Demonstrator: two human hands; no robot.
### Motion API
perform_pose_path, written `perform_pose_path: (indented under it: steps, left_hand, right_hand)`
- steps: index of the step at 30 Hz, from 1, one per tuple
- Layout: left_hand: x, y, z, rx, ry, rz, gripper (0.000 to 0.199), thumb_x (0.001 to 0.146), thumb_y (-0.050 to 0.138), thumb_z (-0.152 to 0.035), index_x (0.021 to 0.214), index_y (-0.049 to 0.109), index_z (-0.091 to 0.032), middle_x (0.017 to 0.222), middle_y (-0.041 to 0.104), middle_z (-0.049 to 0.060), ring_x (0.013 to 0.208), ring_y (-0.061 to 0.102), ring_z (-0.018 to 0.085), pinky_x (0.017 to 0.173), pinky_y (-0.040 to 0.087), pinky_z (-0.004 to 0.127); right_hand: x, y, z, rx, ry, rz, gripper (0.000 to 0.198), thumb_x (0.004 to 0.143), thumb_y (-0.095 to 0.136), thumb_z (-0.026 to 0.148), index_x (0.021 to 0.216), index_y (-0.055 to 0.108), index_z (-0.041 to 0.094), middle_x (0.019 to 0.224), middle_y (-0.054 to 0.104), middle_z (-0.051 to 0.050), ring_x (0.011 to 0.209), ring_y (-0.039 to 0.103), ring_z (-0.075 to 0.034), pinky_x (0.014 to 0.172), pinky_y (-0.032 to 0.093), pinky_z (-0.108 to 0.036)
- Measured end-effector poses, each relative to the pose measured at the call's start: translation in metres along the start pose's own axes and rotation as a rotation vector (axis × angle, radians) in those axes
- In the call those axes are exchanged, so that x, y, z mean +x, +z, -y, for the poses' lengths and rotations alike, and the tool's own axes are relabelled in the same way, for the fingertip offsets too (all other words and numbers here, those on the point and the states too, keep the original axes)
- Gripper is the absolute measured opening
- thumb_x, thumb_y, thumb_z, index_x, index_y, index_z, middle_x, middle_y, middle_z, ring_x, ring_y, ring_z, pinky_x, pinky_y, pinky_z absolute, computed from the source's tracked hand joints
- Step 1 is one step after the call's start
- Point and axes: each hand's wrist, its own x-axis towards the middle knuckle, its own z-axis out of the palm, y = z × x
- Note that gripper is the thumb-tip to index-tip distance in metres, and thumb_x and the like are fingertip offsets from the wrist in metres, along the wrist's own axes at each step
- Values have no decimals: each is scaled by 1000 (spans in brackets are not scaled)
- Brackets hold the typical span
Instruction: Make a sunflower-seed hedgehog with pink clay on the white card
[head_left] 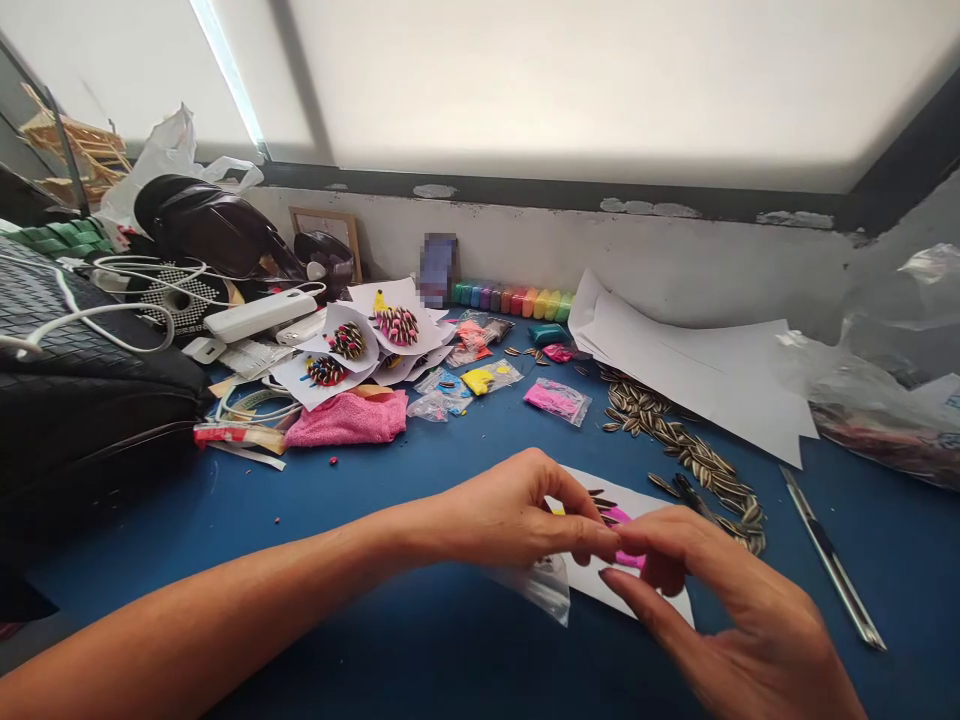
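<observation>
Craft desk [360, 640] with clay packets [556, 400], seeds [701, 458]

Counted two bare hands: left hand [510, 508], right hand [735, 610]. One white card [592, 588] beneath. At least three seed-studded figures [347, 341] on papers. Two pink packets [555, 400], one yellow packet [487, 378], one teal packet [549, 336]. One craft knife [834, 560], one pink cloth [349, 418], one wooden frame [354, 248]. More than eight coloured pots [510, 300] in a row. Loose seeds [701, 458]: dozens, too heaped to tally.
</observation>
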Motion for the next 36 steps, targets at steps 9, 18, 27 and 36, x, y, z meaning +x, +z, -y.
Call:
perform_pose_path:
  steps: [9,18,27,36]
  left_hand:
    - [-2,-13,-11,217,42,64,31,97,58,-39,97,76,-13,84,70,2,72,56,13,62,39,22]
    - [1,-27,3,881,-52,-19,29,80,70,-26,108,69,-20,107,66,5,88,62,21,69,39,28]
    - [1,-28,4,994,-61,13,27,80,67,-31,106,68,-23,106,65,3,88,64,21,64,40,29]
    - [-1,-26,-5,1046,-86,36,29,83,65,-28,111,68,-21,110,66,5,89,66,22,63,41,29]
  right_hand:
    - [4,-1,1,38,45,26,16,91,64,32,104,73,31,97,73,-3,81,68,-18,71,57,-27]
    - [8,4,-10,-228,-28,-3,14,93,62,37,99,73,30,89,67,0,72,65,-12,61,51,-20]
    - [27,15,-7,-451,-213,61,22,98,53,37,93,72,28,84,59,0,62,60,-9,52,46,-20]
    - [34,23,-11,-607,-293,157,27,99,47,33,81,65,24,84,59,-3,67,58,-13,57,47,-25]
